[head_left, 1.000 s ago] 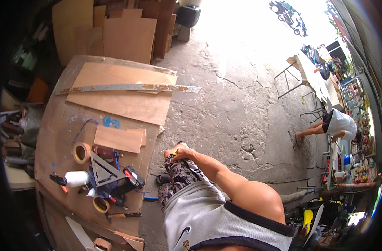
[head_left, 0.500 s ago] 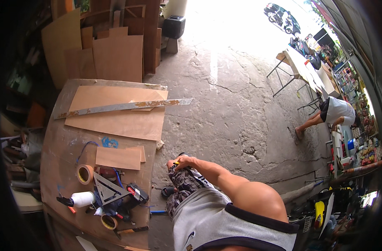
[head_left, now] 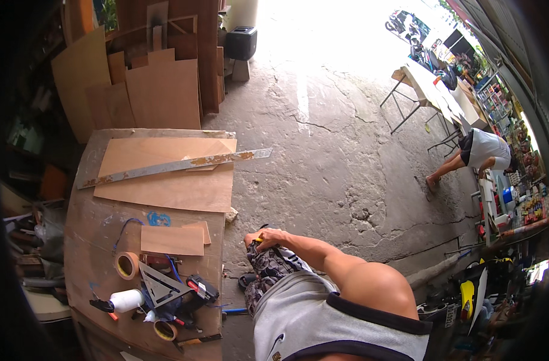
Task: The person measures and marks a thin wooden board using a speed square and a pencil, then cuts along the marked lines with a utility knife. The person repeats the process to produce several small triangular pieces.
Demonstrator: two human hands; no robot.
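Note:
My right hand (head_left: 267, 237) is down at my patterned shorts (head_left: 262, 268), its fingers closed around a small yellow object (head_left: 259, 240) too small to name. My left hand is out of sight. Beside me on the left, the plywood worktable (head_left: 88, 228) holds a plywood sheet (head_left: 130, 186) under a long rust-spotted metal straightedge (head_left: 118, 174), small boards (head_left: 172, 240), a triangular square (head_left: 160, 283), a tape roll (head_left: 127, 265), a white bottle (head_left: 127, 299), a red-and-black tool (head_left: 202, 289) and a hammer (head_left: 199, 340).
Leaning boards (head_left: 160, 90) and a black box (head_left: 241, 42) stand at the back left. On the right another person (head_left: 482, 150) bends near cluttered shelves, with a folding table (head_left: 416, 81) behind them. Motorbikes (head_left: 401, 27) are outside, over the cracked concrete floor (head_left: 322, 168).
The view has shifted, so the worktable and leaning boards sit lower in the picture. My right hand stays at my shorts with the yellow object.

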